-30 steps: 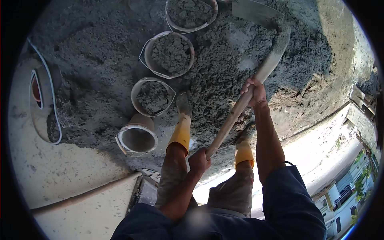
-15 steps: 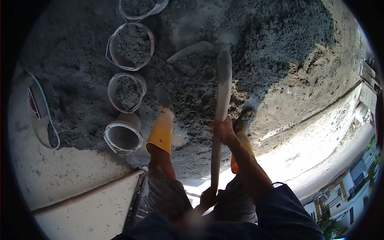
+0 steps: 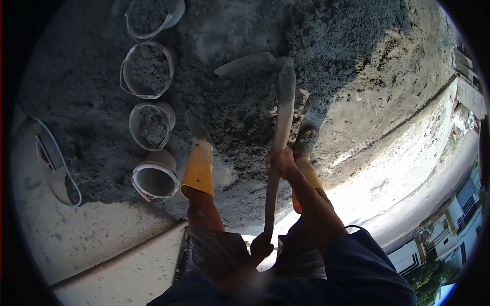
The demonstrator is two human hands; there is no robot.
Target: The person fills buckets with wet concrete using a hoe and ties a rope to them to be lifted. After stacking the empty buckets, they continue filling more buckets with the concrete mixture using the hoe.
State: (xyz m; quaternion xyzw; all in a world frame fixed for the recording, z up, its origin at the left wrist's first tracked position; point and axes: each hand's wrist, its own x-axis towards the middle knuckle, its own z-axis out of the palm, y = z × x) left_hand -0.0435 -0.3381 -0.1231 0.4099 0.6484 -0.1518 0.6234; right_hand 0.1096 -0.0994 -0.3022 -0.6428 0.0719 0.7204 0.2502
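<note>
A long-handled hoe (image 3: 284, 115) stands out in front of me, its blade over the dark wet mortar (image 3: 229, 99) and pointing left. My right hand (image 3: 280, 160) is wrapped round the middle of the handle. Lower down, my left hand (image 3: 262, 246) grips the handle's end between my knees. Whether the blade touches the mortar I cannot tell. Yellow boots (image 3: 199, 168) smeared with mortar stand on either side of the handle.
Left of the boots, buckets stand in a row: three hold mortar, one of them this bucket (image 3: 149, 70), and the nearest bucket (image 3: 155, 181) looks empty. A container with a pale rim (image 3: 60, 163) lies far left. A sunlit ledge (image 3: 377, 194) and buildings are at right.
The view has shifted, so the buckets appear further left and lower. Both hands keep their hold on the hoe, whose handle slants a little more, with the blade in nearly the same place.
</note>
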